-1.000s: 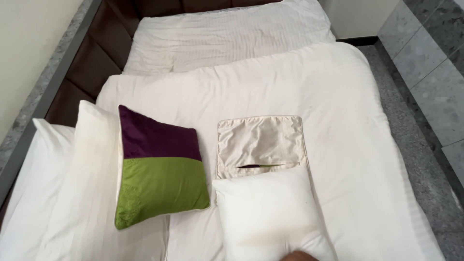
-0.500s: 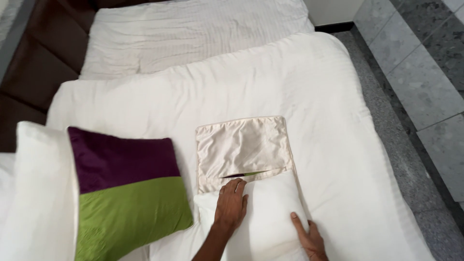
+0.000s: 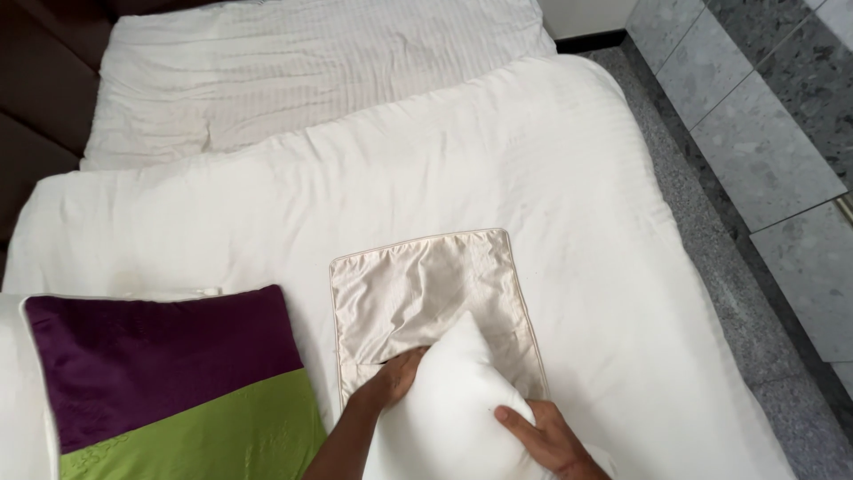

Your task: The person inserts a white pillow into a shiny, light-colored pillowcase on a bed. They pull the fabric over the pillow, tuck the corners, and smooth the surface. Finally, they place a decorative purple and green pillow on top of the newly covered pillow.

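A flat beige satin cushion cover (image 3: 426,289) lies on the white duvet (image 3: 400,178). A plain white cushion insert (image 3: 453,400) rests partly over the cover's near edge, one corner raised. My left hand (image 3: 391,378) touches the cover's zip opening, fingers at the slit beside the insert. On the insert's near right side, my right hand (image 3: 542,436) grips and squeezes it.
A purple and green cushion (image 3: 169,382) lies at the near left, leaning on a white pillow (image 3: 18,391). A striped white duvet (image 3: 302,71) covers the far bed by a dark headboard (image 3: 35,98). Grey tiled floor (image 3: 755,160) runs along the right.
Both hands came into view and took the white insert. Its corner lifted and now sits over the cover's near edge. The view shifted closer and to the right.
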